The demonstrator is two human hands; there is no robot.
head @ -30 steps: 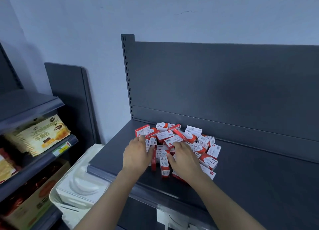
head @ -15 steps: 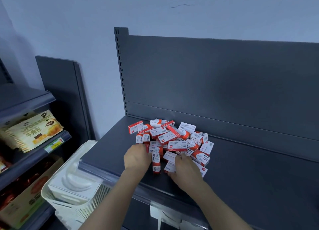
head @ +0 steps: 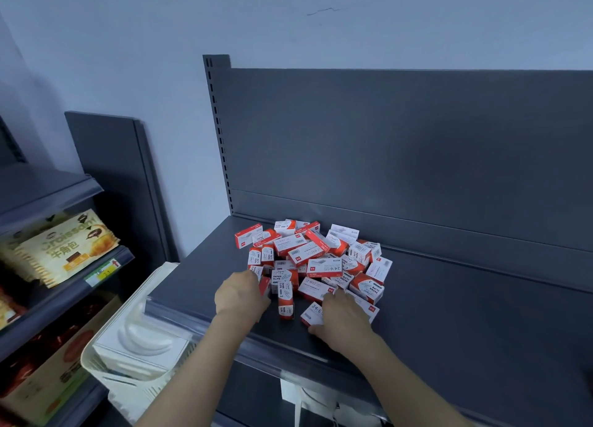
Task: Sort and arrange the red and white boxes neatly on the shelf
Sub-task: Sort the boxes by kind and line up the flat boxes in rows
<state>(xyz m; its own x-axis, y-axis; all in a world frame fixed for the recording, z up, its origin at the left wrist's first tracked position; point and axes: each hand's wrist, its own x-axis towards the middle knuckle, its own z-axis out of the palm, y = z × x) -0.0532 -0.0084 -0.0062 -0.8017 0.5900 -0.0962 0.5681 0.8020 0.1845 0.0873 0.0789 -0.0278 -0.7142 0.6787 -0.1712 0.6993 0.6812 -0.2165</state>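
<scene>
Red and white boxes [head: 316,259] lie heaped on the dark shelf [head: 465,314], near its back panel [head: 401,154]. Left hand [head: 241,295], fingers curled, touches the heap's near-left edge; whether it grips cannot be told. Right hand [head: 345,319] grips a front box [head: 312,311].

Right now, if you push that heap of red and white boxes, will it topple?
Probably top ones slide off: the boxes lie heaped at odd angles. They look like small stiff cardboard, so likely light, gliding on the shelf.
</scene>
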